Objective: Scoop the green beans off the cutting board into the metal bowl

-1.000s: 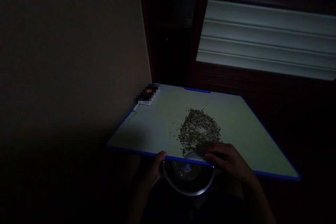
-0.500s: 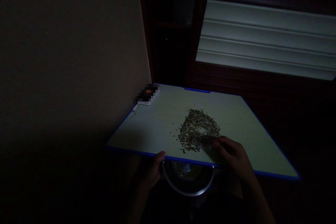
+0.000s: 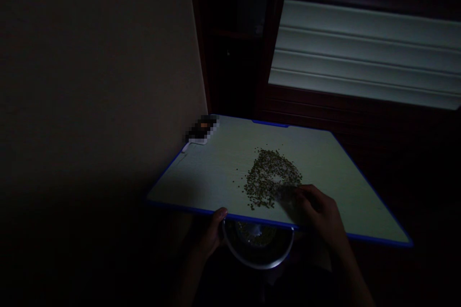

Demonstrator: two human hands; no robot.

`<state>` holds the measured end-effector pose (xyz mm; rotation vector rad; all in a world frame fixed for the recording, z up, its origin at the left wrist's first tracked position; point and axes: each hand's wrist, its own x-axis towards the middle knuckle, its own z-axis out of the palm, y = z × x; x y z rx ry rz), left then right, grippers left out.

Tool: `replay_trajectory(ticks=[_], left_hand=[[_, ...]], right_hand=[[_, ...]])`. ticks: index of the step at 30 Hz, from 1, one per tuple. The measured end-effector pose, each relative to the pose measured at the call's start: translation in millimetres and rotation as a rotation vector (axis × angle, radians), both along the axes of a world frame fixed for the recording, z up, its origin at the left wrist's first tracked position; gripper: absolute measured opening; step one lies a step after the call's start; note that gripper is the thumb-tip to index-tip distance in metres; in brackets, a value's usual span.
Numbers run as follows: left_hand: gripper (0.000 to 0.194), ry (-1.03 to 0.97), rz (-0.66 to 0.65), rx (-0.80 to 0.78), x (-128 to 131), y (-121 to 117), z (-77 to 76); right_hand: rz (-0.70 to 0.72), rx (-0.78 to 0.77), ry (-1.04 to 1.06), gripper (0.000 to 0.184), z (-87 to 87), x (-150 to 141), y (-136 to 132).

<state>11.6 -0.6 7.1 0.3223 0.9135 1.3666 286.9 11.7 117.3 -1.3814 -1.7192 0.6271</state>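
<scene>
A pile of small dark grains point(image 3: 271, 180) lies on a pale tabletop with a blue edge point(image 3: 216, 212). My right hand point(image 3: 319, 212) rests on the tabletop at the pile's near right side. Its fingers are curled round a small pale thing that touches the grains; I cannot make out what it is. My left hand point(image 3: 212, 235) grips the left rim of a round metal bowl point(image 3: 257, 256), held just under the table's front edge. Some grains lie inside the bowl.
A light wall runs along the table's left side. A small blurred-out object point(image 3: 201, 130) lies at the table's far left corner. Dark wooden furniture and a pale ribbed panel point(image 3: 363, 53) stand behind the table. The room is very dim.
My right hand has moved from the table's front edge above the bowl away from me and a little to the right, into the pile's near side. The left hand and bowl have stayed put.
</scene>
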Motion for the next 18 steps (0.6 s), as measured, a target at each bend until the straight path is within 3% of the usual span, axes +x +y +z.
replay_trajectory(ticks=[7,13,18], left_hand=[[0.059,0.046,0.014,-0.012,-3.3,-0.6,-14.3],[0.059,0.003,-0.092,-0.079,-2.8,-1.5,-5.2],[0.062,-0.025,-0.082,-0.069,-1.3,-2.5,0.5]], right_hand=[[-0.099,0.036,-0.061,0.022,-2.5,-1.6,-2.6],[-0.069,0.041,-0.124,0.021,-1.1,-4.5,-3.7],[-0.036,0.034,-0.141,0.019,-2.0,-3.1,-3.6]])
